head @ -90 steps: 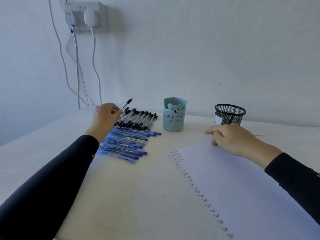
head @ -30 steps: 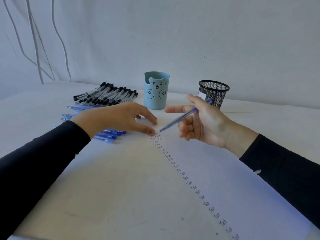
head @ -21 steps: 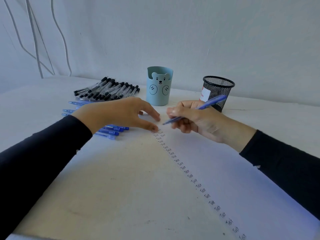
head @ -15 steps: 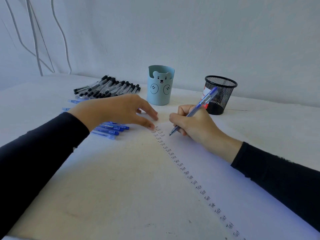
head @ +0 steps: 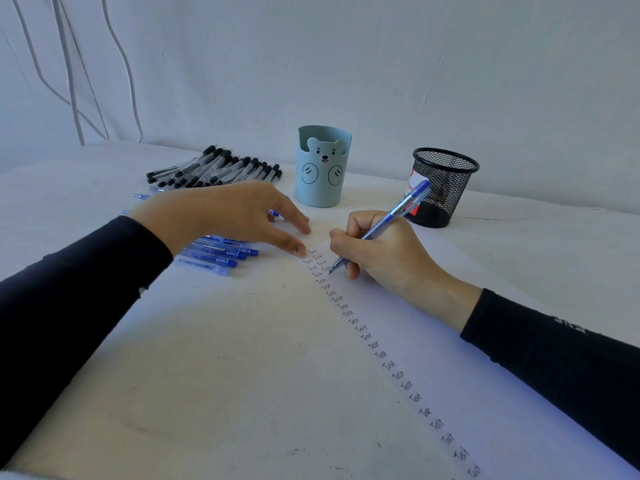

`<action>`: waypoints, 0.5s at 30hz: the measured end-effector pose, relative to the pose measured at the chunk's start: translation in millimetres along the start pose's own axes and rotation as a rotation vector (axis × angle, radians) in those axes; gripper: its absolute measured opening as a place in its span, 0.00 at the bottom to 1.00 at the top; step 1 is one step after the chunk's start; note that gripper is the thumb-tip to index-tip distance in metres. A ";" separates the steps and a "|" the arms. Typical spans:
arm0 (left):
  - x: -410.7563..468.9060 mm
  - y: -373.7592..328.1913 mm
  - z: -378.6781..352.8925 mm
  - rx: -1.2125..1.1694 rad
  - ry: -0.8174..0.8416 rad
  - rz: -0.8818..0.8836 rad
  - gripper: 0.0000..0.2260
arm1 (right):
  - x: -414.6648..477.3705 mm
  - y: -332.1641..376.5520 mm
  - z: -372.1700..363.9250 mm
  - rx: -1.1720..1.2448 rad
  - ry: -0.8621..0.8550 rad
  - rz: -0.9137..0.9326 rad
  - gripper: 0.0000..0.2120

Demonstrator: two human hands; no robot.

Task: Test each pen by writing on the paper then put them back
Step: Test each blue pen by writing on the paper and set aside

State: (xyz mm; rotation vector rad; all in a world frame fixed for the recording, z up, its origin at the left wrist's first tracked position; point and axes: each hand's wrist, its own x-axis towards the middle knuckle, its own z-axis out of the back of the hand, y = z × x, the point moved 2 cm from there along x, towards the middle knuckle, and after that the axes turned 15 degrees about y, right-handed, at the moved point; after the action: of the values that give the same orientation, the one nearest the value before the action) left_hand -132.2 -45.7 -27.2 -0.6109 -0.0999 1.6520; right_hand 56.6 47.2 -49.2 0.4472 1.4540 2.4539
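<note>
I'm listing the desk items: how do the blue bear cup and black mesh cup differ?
The light blue plastic bear cup has solid walls; the black wire-mesh cup is see-through. The bear cup's rim dips around a bear head; the mesh cup's rim is even. The mesh cup carries a white-and-red label; the bear cup has a drawn face. Both stand upright on the white table.

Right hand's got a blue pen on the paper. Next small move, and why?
Probably finish the word before lifting. The right hand grips the blue pen with its tip on the paper at the lowest, seemingly unfinished "Test" of the second column; the left hand presses the sheet's corner flat.
</note>
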 end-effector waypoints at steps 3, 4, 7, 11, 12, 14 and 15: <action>0.5 0.1 -0.1 0.004 0.008 0.003 0.27 | 0.4 0.0 -0.8 0.002 0.003 0.010 0.18; 0.6 0.3 0.0 0.005 0.009 0.002 0.27 | 0.7 -0.2 -0.9 0.000 0.008 0.012 0.19; 0.9 1.0 -0.1 0.003 0.012 -0.001 0.27 | 0.8 -0.4 -1.4 -0.014 0.021 0.010 0.20; 0.7 1.1 -0.4 0.000 0.015 -0.004 0.28 | 0.8 -0.2 0.2 0.000 0.001 0.014 0.19; 0.7 1.1 -0.4 -0.001 0.015 -0.004 0.27 | 0.5 -0.2 0.5 -0.002 -0.002 0.014 0.19; 0.5 1.1 -0.2 -0.001 0.012 -0.003 0.27 | 0.0 0.6 0.1 -0.009 0.004 0.012 0.19; 0.2 1.0 -0.2 -0.002 0.011 -0.003 0.27 | -0.2 1.1 -0.3 -0.011 0.012 0.011 0.19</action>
State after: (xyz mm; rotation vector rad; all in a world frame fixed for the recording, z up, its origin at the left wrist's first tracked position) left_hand -132.9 -45.7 -27.8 -0.6209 -0.0943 1.6458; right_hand 56.6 46.3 -48.4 0.4403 1.4460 2.4757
